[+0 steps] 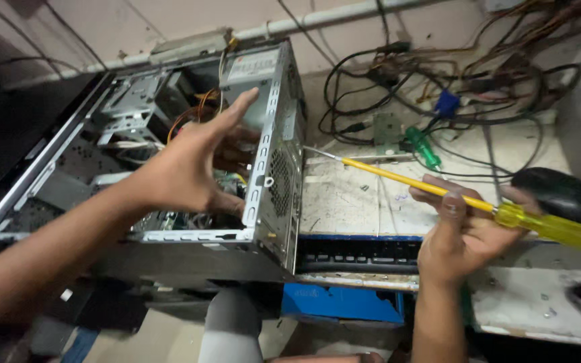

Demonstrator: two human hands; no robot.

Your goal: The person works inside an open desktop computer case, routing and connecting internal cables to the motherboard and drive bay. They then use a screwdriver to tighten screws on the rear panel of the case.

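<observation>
An open grey computer case [274, 114] lies on its side at the left, its inside with drive cages and orange wires showing. My left hand [186, 165] is spread over the open case, fingers reaching toward its rear panel, thumb near the panel's edge. It holds nothing. My right hand [462, 232] grips a long screwdriver [438, 188] with a yellow shaft sleeve and clear yellow handle. Its metal tip points left at the case's rear panel, near the fan grille.
A worn white worktop [351, 198] carries a tangle of cables [438, 74], a green-handled screwdriver [423, 148], a small circuit board [388, 131] and a black mouse-like object [559, 191]. A keyboard [358, 254] and a blue box [337, 302] sit under its front edge.
</observation>
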